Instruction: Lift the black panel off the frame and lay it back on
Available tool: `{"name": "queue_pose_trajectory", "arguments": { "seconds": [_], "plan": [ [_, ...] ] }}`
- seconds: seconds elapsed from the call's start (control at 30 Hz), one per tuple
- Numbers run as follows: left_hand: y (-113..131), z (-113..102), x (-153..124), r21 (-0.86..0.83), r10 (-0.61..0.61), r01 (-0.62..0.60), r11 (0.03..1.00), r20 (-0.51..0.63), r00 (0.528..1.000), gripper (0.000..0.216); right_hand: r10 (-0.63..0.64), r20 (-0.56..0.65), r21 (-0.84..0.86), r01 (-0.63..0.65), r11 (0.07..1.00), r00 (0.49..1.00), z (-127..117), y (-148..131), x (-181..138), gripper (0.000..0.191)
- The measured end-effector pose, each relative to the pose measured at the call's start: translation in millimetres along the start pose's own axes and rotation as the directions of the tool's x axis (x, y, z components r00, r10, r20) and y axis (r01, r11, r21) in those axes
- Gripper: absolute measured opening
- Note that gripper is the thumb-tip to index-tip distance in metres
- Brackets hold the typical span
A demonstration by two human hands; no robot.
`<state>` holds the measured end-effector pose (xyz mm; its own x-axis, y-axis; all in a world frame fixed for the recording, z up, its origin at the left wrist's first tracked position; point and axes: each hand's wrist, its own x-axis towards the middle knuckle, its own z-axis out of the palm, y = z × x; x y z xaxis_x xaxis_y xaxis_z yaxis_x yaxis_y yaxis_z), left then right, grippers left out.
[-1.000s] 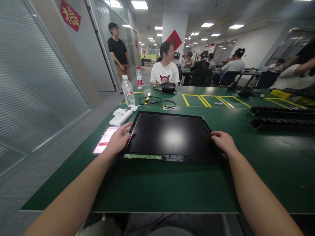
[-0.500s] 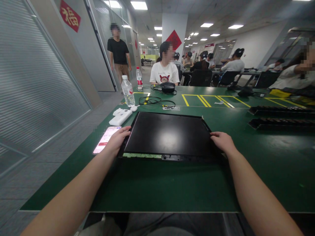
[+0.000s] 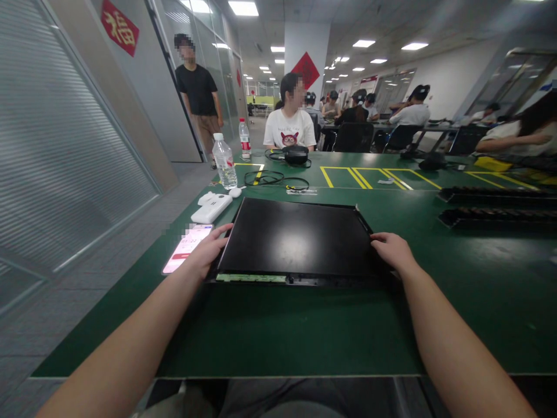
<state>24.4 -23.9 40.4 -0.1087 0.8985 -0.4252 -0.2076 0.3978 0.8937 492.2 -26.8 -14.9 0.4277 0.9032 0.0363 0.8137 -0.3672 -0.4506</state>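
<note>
A flat black display panel [image 3: 296,238] lies in a dark frame in front of me, its glossy face up. Along its near edge runs a green circuit strip [image 3: 250,278] on the left half. My left hand [image 3: 213,248] grips the panel's left side, fingers over the rim. My right hand [image 3: 394,251] is closed on the right side, thumb and fingers at the edge; some fingertips are hidden beneath. Just left of my left hand lies a phone [image 3: 185,249] with a lit screen.
Beyond the phone are a white device [image 3: 212,209] and a water bottle [image 3: 224,161]. Black cables [image 3: 276,179] curl behind the panel. Two long dark strips [image 3: 496,218] lie at the right on the green table [image 3: 296,331]. A person [image 3: 289,125] sits across; another person [image 3: 198,93] stands at the left.
The standing person has shifted left and leans. The view has moved slightly. Both my hands keep their hold on the panel, which stays in nearly the same place.
</note>
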Motion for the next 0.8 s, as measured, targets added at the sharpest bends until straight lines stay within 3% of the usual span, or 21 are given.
{"name": "queue_pose_trajectory", "arguments": {
  "seconds": [0.13, 0.33, 0.8],
  "plan": [
    [3, 3, -5, 0.040, 0.009, -0.007, 0.999, -0.038, 0.999, 0.075, -0.002, -0.015, 0.002, 0.002, 1.000, 1.000, 1, 0, -1, 0.041],
    [2, 3, -6, 0.041, 0.047, -0.047, 0.998, -0.002, 0.999, 0.049, -0.014, -0.035, 0.001, 0.014, 1.000, 0.999, 2, 1, -1, 0.038],
    [-1, -6, 7, 0.077, 0.082, -0.079, 0.994, -0.038, 0.996, 0.035, -0.025, -0.014, 0.004, 0.025, 1.000, 1.000, -2, -3, -4, 0.036]
  ]
}}
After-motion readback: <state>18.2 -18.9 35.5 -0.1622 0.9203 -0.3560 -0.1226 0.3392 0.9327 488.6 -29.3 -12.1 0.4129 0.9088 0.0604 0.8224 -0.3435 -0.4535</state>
